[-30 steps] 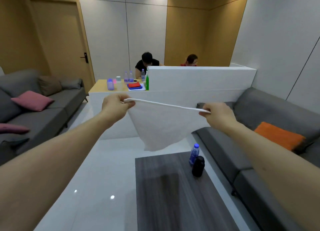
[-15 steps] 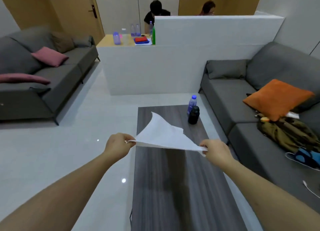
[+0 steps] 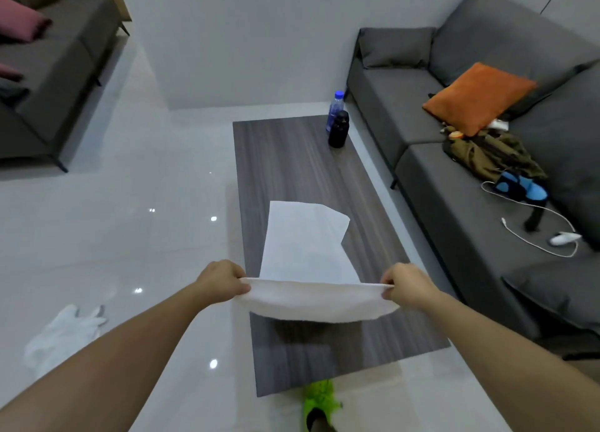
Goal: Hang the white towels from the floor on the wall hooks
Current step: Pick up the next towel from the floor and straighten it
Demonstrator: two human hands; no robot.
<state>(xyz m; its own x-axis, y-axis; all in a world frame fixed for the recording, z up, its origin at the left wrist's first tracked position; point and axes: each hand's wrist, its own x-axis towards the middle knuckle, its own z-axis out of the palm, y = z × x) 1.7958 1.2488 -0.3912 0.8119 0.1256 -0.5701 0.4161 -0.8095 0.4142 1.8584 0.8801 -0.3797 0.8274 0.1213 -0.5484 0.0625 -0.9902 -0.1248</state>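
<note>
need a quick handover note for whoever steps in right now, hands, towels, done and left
Left hand pinches the left end of the white towel; right hand pinches the right end.
The towel's far part lies on the dark wood coffee table; its near edge is held up, sagging between the hands.
A second white towel lies crumpled on the floor, left of the table.
Done: one towel picked up and spread.
Left: no towel is seen hung, and no wall hooks are in view. Find the hooks, hang this towel, then fetch the one on the floor.

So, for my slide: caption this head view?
Both hands, left and right, pinch a white towel above a dark wooden table.
</note>
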